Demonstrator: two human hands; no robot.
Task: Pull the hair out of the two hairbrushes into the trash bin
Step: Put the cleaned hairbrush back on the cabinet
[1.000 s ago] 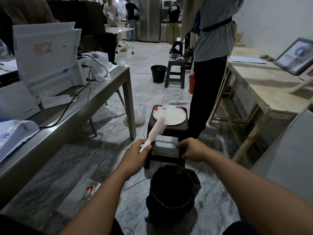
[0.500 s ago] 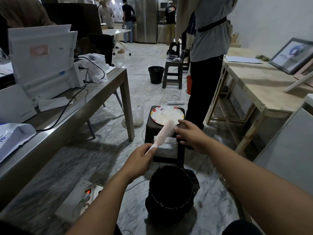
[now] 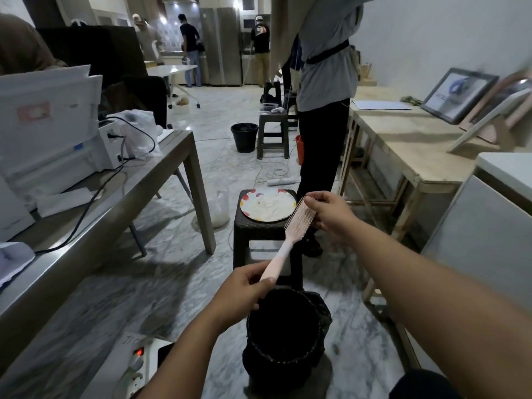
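Sitting on the floor nearest the person, the black trash bin (image 3: 283, 326) gapes open just in front of a dark stool (image 3: 264, 230) bearing a plate (image 3: 269, 204). Above the bin, the left hand (image 3: 244, 293) grips the handle of a pink hairbrush (image 3: 290, 237), while the right hand (image 3: 331, 216) pinches at its bristled head.

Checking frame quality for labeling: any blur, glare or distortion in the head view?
Head view: wide-angle bending at the edges; dim room; picture frames at the right edge smeared by motion blur; glare on the floor further back; hairbrush and both hands fairly sharp; bin interior too dark to read.
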